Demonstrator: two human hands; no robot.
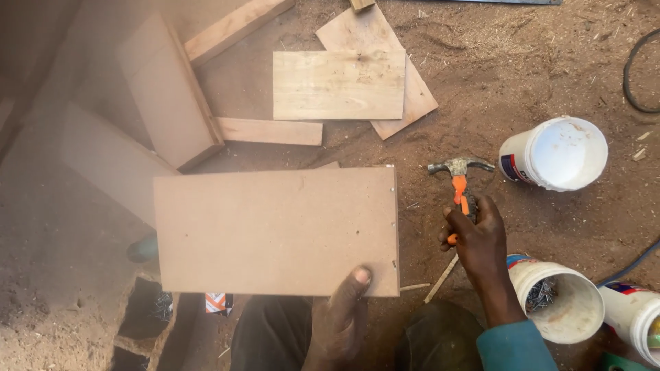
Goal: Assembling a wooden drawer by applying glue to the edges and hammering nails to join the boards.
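My left hand (340, 319) grips the near edge of a flat brown rectangular board (275, 230), thumb on its top face near the right corner. A few small nails stand along the board's right edge. To the right of the board, my right hand (478, 240) is closed around the orange handle of a claw hammer (459, 172), whose metal head points away from me, a little above the sawdust floor.
Loose boards (338, 84) and wood strips (269, 130) lie on the sawdust floor beyond the board. A white bucket (555, 152) lies at right. Another tub holding nails (550, 297) and a third container (636, 316) sit by my right arm. A cable (629, 75) curves at far right.
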